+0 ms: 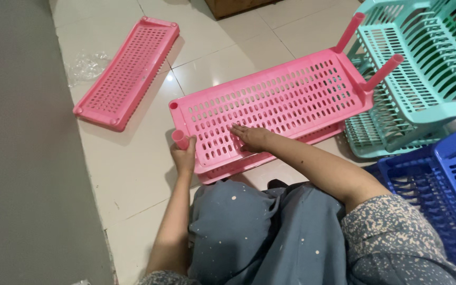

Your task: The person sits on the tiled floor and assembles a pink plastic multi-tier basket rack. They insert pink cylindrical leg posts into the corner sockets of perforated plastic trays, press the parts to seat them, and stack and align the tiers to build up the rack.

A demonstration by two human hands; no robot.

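I'm looking down at both hands working over a pink perforated shelf tray (pixel 275 100) on the tiled floor (pixel 133 174). The left hand (pixel 184 157) is curling shut around a short pink tube leg (pixel 180 139), fingers wrapped round its lower part, top end poking up above the fist. The forearm is running almost straight up from the lap, elbow tucked in, w/ the leg held upright just beside the tray's near-left corner, right below the round socket hole (pixel 173 105) at that corner.

The right hand (pixel 252 137) is lying flat and open, palm down, fingers stretched toward the left hand and pressing on the tray's slotted top; it's gripping nothing. That arm is coming in diagonally from the right, elbow bent, sleeve at approx the upper arm.

A second pink tray (pixel 270 155) is showing under the first, its edge sticking out just below the right hand. At the tray's far end, well away from both hands, two pink legs (pixel 368 53) are standing in the corners, tilted. Well beyond the left hand another pink tray (pixel 127 71) is lying flat, w/ crumpled clear plastic (pixel 86 66) beside it. Right of the right arm: a teal rack (pixel 423 68) and a blue basket (pixel 439 179).
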